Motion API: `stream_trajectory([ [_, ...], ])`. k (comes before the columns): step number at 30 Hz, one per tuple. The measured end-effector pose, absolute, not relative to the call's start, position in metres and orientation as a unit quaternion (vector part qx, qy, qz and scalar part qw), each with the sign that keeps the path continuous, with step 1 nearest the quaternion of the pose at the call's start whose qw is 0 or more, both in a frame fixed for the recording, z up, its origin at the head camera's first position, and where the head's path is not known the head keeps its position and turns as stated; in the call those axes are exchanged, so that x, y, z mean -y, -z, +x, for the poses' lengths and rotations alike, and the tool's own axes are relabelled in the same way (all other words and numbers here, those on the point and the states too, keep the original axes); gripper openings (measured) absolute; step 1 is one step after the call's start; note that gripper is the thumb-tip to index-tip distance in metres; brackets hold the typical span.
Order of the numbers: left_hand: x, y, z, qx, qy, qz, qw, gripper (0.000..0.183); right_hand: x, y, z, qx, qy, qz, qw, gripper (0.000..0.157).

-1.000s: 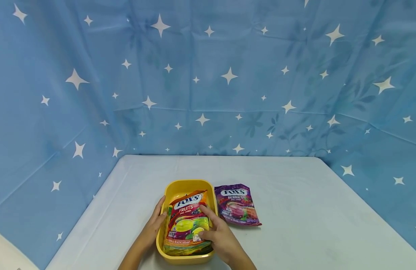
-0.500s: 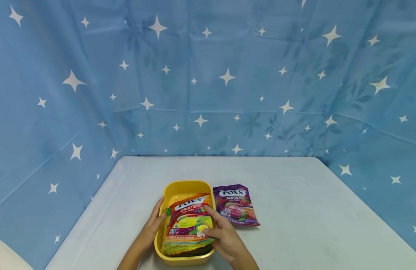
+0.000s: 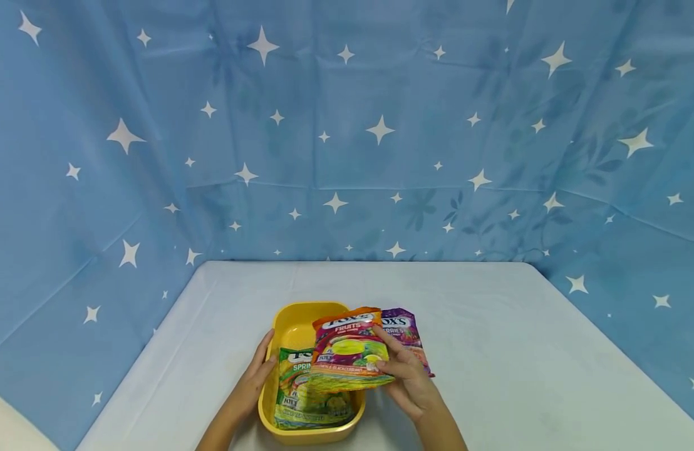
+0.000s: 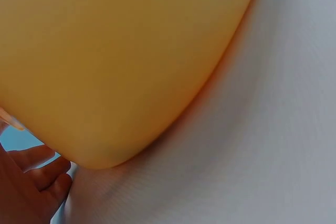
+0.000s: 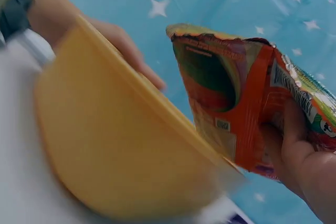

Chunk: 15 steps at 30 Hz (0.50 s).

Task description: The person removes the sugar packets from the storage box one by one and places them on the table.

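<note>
From the head, the left hand (image 3: 253, 374) lay nearly straight-fingered at the yellow tub's (image 3: 313, 436) nine o'clock, probably steadying it; the right hand (image 3: 408, 377) gripped the red bag (image 3: 347, 351), over two o'clock. Left wrist: relaxed fingers beside the tub. Right wrist: fingers behind the bag, likely supporting its weight.

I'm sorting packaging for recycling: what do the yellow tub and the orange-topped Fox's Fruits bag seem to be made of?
Yellow tub: probably moulded plastic with a smooth, soft sheen; its walls are evenly coloured and its corners rounded.
Fruits bag: likely thin, glossy printed plastic film, as it creases and catches highlights. Whether a foil layer lines it, the pictures don't show.
</note>
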State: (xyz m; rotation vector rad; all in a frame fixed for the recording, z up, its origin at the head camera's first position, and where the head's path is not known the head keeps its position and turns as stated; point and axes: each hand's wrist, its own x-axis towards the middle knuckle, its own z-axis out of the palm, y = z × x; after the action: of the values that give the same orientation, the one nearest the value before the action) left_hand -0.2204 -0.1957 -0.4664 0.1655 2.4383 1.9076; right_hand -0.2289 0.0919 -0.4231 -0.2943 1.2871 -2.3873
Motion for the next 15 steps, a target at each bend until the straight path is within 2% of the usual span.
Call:
stream_trajectory([
  [7, 0.196, 0.465, -0.219, -0.788, -0.613, 0.053, 0.025, 0.059, -0.164, 0.422, -0.245, -0.505, 0.852, -0.070, 0.118, 0.065],
  [15, 0.197, 0.465, -0.221, -0.790, -0.611, 0.049, 0.021, 0.059, -0.243, 0.441, -0.258, -0.492, 0.856, -0.127, 0.094, 0.069],
])
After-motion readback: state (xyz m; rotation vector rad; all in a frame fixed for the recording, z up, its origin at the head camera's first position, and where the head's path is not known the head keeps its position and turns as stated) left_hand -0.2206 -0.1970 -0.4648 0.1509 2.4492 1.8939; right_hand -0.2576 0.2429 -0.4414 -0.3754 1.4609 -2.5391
